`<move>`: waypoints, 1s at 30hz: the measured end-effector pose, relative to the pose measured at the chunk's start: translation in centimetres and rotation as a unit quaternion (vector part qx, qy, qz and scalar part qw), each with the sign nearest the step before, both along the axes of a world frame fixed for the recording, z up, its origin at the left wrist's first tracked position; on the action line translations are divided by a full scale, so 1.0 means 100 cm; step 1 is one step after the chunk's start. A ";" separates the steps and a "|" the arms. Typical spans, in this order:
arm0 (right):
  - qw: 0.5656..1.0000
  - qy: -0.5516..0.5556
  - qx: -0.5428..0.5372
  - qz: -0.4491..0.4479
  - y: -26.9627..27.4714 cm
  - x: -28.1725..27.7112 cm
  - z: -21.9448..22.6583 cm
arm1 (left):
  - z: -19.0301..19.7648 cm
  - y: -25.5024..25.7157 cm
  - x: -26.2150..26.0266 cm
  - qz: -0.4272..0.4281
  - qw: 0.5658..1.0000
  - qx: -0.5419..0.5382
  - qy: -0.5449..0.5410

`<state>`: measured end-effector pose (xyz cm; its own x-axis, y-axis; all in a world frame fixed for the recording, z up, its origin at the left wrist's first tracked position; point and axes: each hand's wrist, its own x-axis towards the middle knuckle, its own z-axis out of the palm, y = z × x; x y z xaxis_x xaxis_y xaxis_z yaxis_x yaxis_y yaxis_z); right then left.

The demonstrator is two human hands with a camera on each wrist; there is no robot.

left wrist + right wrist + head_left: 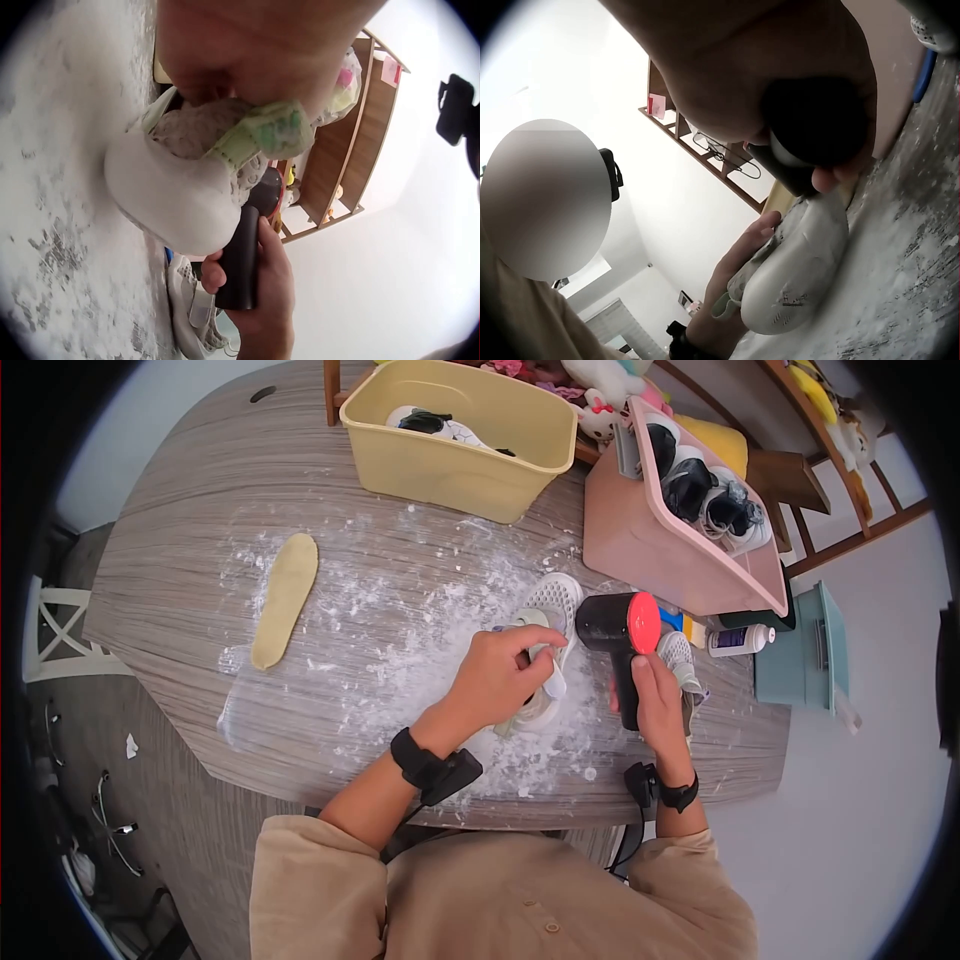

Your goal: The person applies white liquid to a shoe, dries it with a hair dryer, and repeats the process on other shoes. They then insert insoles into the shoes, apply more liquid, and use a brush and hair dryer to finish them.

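A white sneaker (555,600) with a perforated toe and pale green trim stands on the powdery tabletop. My left hand (505,670) holds it by its upper, fingers curled at the opening; in the left wrist view the sneaker's white heel (169,195) faces the camera. The right hand (655,700) grips a black hair dryer (605,622) by its handle, with the red round end turned up. The dryer's barrel points left at the sneaker, close beside it. A matching sneaker (678,650) rests just right of the dryer, partly hidden behind the right hand.
A beige insole (287,600) lies at the left of the wood-grain table (170,580). At the back stand a yellow bin (450,465) with a shoe inside and a pink bin (640,540) holding several shoes. A white bottle (738,640) and a teal box (800,650) are at the right.
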<state>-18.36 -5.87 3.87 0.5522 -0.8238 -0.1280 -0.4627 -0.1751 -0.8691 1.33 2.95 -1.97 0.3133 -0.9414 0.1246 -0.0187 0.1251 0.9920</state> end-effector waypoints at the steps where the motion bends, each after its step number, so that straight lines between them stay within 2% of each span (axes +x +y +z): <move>1: 1.000 -0.001 -0.003 0.002 0.001 0.000 -0.001 | 0.000 0.000 0.001 -0.005 1.000 0.002 0.004; 6: 1.000 0.003 -0.004 0.020 0.003 -0.007 -0.002 | 0.003 0.002 0.004 -0.021 0.999 0.025 0.011; 11: 1.000 -0.004 0.007 -0.012 0.000 -0.002 -0.002 | 0.003 0.001 0.002 -0.001 1.000 0.013 0.012; 17: 1.000 -0.020 -0.001 0.000 0.007 -0.003 -0.003 | 0.005 0.001 0.006 -0.012 0.999 0.035 0.007; 24: 1.000 0.004 -0.025 0.004 0.005 -0.002 -0.003 | 0.003 -0.001 0.006 -0.013 0.998 0.043 0.042; 27: 0.999 0.019 -0.033 0.019 0.007 -0.008 -0.004 | 0.004 0.001 0.007 -0.022 0.997 0.063 0.024; 30: 0.999 0.022 -0.045 0.018 0.008 -0.009 -0.003 | 0.001 -0.001 0.004 -0.008 0.999 0.029 0.043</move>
<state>-19.24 -5.09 3.53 0.5768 -0.8130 -0.0801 -0.4924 -0.2678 -0.8281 1.76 2.88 -1.82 0.3052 -0.9513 0.0426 0.0687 0.0666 0.9954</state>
